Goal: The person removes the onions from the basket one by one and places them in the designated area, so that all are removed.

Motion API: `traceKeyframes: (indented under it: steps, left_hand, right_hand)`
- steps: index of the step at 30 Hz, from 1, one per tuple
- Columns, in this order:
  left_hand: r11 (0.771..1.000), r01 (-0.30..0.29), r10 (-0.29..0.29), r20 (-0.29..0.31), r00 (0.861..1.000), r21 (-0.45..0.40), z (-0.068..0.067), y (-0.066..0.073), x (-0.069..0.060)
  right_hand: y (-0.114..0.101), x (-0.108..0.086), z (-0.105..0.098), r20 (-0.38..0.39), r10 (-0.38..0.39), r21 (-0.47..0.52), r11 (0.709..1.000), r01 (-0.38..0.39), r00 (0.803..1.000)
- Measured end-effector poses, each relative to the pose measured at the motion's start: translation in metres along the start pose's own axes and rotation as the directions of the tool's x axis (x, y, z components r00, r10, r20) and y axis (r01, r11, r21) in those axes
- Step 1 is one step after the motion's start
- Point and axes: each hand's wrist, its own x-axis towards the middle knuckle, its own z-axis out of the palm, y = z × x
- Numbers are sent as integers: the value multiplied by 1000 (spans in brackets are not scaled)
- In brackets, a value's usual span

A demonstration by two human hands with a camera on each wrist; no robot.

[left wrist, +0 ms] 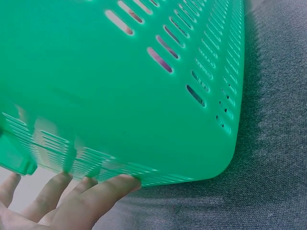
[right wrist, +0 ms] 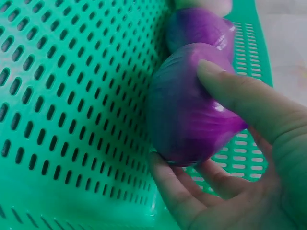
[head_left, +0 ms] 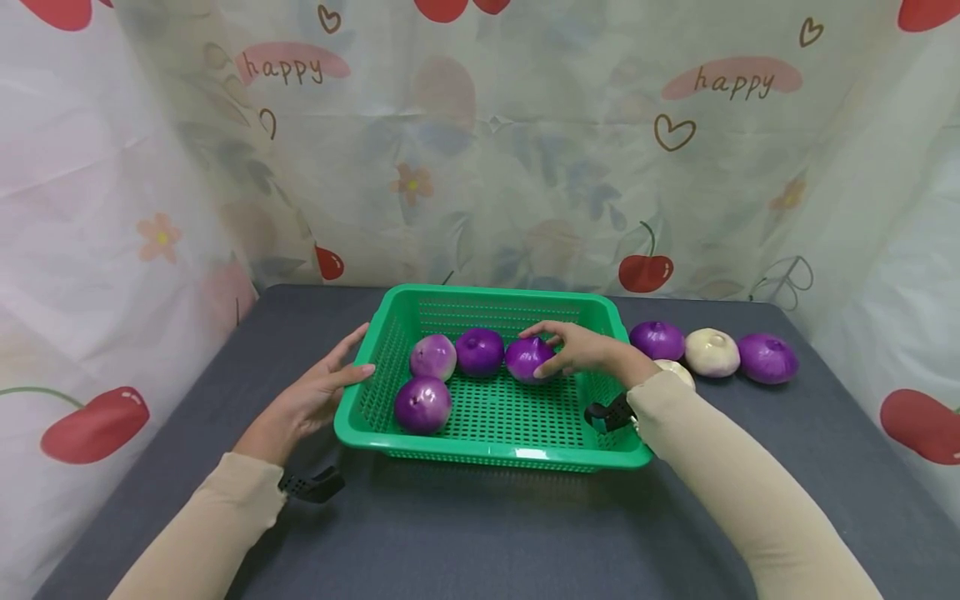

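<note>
Here: right hand [head_left: 581, 347] gripped purple onion [head_left: 525, 360] in basket [head_left: 450, 447] alongside three others [head_left: 480, 352]; left hand [head_left: 315, 393], fingers extended, touched basket; outside lay four onions [head_left: 712, 353], sleeve [head_left: 727, 458] partly hiding one.

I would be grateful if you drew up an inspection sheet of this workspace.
Surface: dark grey tabletop.
Job's things: green basket containing four purplish onions; to its right, four loose onions, two purple and two whitish, one partly hidden by the right sleeve.
Clutter: nothing seen.
Grip: left hand touches the basket's left side; right hand holds one purplish onion inside the basket.
Cables: nothing seen.
Surroundings: patterned curtain behind and at both sides, printed with cherries and hearts.
</note>
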Motion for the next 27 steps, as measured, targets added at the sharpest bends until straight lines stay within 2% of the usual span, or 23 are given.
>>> traceKeyframes:
  steps: [5, 9, 15, 22, 27]
  left_hand:
    - [1000, 4, -4, -4, 1000, -4, 0, 1, -1]
    - [1000, 4, -4, 4, 1000, -11, 1, 2, -2]
    - [1000, -1, 1, 12, 1000, -16, 2, 4, -3]
    - [1000, -2, 2, 7, 1000, -19, 2, 2, -2]
    - [1000, -3, 3, 1, 1000, -6, 2, 2, 0]
  right_hand:
    - [-9, -5, -4, -41, -62, 64, 996, 64, 997]
    - [-20, -15, -8, -73, -118, 141, 982, 128, 990]
    - [-32, -39, -22, -140, -173, 97, 977, 187, 975]
    - [-42, -78, -38, -236, -245, 105, 956, 275, 940]
    - [-42, -111, -43, -353, -234, 121, 949, 292, 906]
